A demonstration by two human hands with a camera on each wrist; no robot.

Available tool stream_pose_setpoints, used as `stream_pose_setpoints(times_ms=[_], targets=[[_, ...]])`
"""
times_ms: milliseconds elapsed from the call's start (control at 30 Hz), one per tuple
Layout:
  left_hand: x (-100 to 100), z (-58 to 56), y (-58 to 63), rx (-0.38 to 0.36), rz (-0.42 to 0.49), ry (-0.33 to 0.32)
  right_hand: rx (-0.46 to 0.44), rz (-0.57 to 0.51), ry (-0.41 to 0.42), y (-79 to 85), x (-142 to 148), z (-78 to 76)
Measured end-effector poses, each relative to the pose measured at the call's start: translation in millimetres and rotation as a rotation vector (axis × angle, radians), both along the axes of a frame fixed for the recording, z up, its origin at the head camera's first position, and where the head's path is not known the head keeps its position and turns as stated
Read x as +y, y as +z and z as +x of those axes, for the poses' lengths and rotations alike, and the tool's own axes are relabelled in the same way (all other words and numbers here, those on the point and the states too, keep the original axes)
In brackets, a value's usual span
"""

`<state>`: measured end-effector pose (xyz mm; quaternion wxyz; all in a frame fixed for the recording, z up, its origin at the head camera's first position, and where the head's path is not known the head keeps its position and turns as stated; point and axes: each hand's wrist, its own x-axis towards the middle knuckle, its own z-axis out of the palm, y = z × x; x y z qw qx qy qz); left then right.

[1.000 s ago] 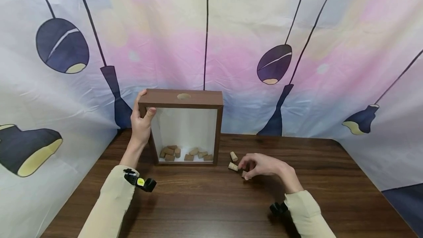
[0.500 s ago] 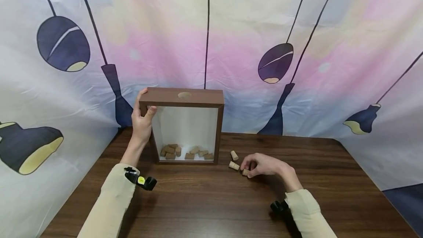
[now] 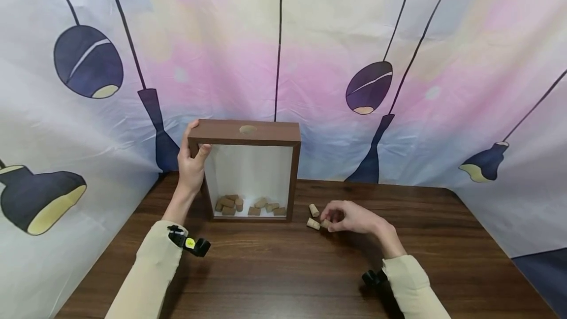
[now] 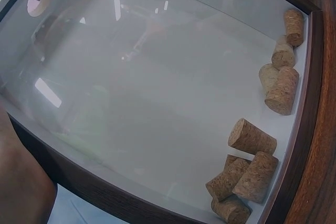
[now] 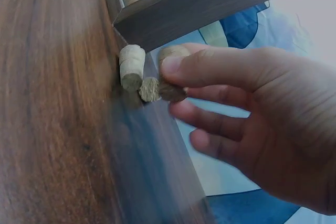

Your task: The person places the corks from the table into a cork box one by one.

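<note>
A brown wooden box frame (image 3: 296, 176) with a clear front stands upright on the table, an oval hole in its top. Several cork stoppers (image 4: 255, 177) lie along its bottom inside. My left hand (image 3: 191, 167) grips the frame's upper left corner, thumb on the front and fingers behind. Beside the frame's right side, my right hand (image 3: 350, 216) pinches a cork stopper (image 5: 173, 93) between thumb and fingers. Two other corks lie close by on the table: a pale cork (image 5: 132, 66) and a second cork (image 5: 150, 89), partly hidden behind the held one in the right wrist view.
The dark wooden table (image 3: 266, 270) runs back to a patterned cloth (image 3: 328, 63) hung behind and at both sides. The box frame stands near the table's back edge. Both sleeved wrists wear small black cameras (image 3: 374, 278).
My right hand has taken hold of the third cork and lifted it slightly off the table. My left hand and the box frame have stayed in place.
</note>
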<state>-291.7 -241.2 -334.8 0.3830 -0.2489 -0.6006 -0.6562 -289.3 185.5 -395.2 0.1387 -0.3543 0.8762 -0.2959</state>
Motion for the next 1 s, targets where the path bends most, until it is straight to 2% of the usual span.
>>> stream_pose_setpoints(times_ms=[233,467,700,1000], targets=[[-0.2,-0.1,-2.1,-0.017,0.003,0.011,0.156,-0.127,-0.009,9.9,-5.3,3.0],[0.4,0.9,0.4,-0.033,-0.004,0.028,0.290,-0.220,0.021,31.7,-12.7,4.5],[-0.9,-3.1,-0.9,-0.014,0.000,0.023,0.452,-0.327,0.042,55.0,-23.5,7.6],[1.3,2.4,0.8,-0.017,-0.007,0.037,0.652,-0.440,0.094,82.2,-37.5,4.1]])
